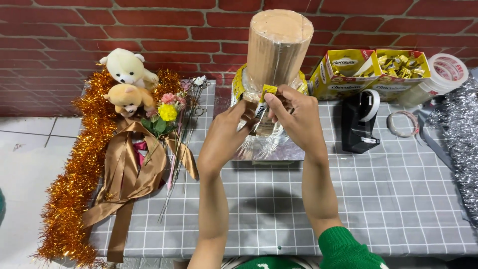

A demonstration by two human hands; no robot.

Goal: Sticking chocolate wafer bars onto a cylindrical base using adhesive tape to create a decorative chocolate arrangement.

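A tall brown paper-wrapped cylinder (277, 45) stands at the table's back centre, with clear plastic bunched at its base. My left hand (226, 134) and my right hand (294, 115) meet in front of its lower part. Together they pinch a small gold-wrapped candy (268, 91) fixed on a thin stick, held against the cylinder. My right fingers close on the candy's top; my left fingers grip the stick just below. More sticks (264, 144) fan out under my hands.
Orange tinsel (74, 189), two small teddy bears (127, 82), a brown ribbon (124, 174) and small flowers (167, 112) lie at left. A black tape dispenser (361, 122), yellow boxes of gold candies (371, 69), tape rolls (445, 69) and silver tinsel (460, 134) sit at right.
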